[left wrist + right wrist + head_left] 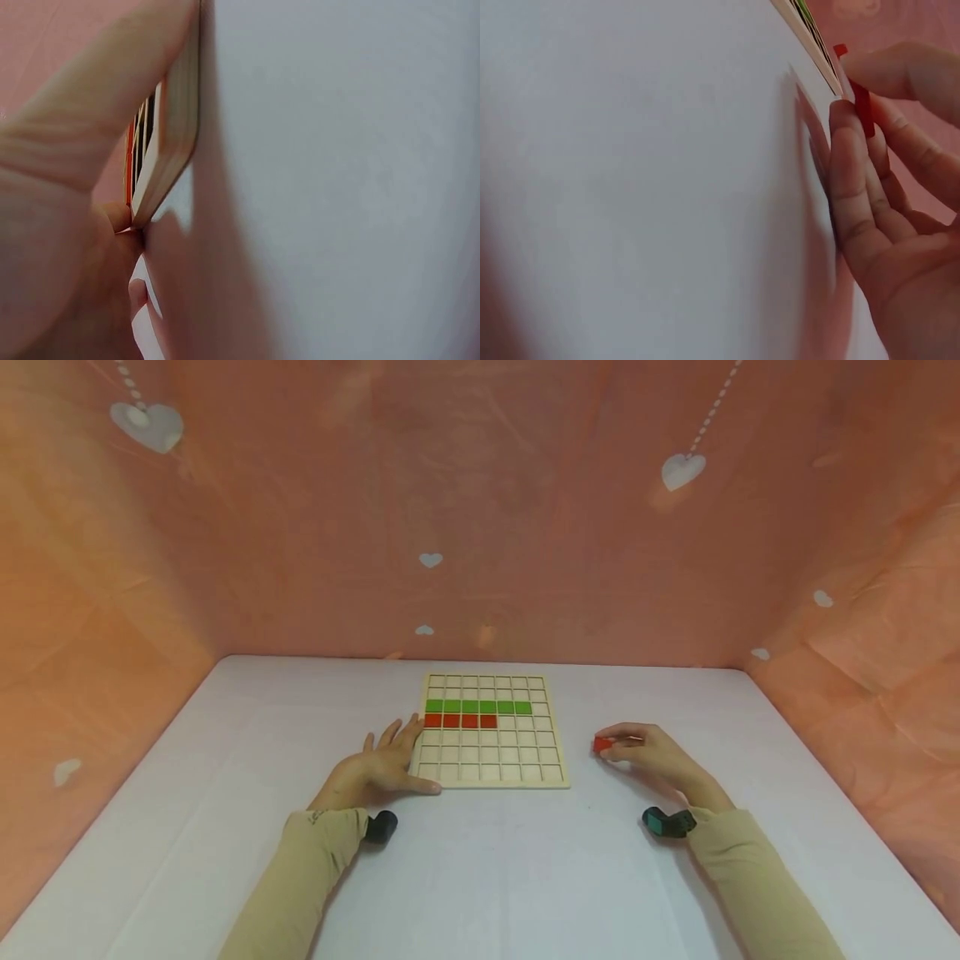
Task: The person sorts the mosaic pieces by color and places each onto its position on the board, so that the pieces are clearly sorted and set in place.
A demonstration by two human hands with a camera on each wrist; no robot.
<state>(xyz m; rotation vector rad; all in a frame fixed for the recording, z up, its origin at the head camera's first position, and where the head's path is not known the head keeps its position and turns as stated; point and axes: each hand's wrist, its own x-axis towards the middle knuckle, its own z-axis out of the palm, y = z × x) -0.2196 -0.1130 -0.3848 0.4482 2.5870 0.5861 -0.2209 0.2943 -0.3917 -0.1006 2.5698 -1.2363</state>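
Note:
A pale wooden grid board (501, 754) lies on the white table, holding a row of green square tiles (478, 706) and, below it, a shorter row of red square tiles (461, 721). My left hand (384, 768) steadies the board's near left corner, its fingers spread along the left side and the thumb at the front edge. To the right of the board, my right hand (656, 758) pinches a single red tile (602, 744) between thumb and fingertips. The right wrist view shows that tile (863, 109) held on edge, thin and flat.
White cloth covers the table (480, 877) around the board. An orange-pink curtain (480, 510) with white hearts encloses the back and both sides. Each sleeve cuff carries a small dark camera, a left one (382, 827) and a right one (667, 822).

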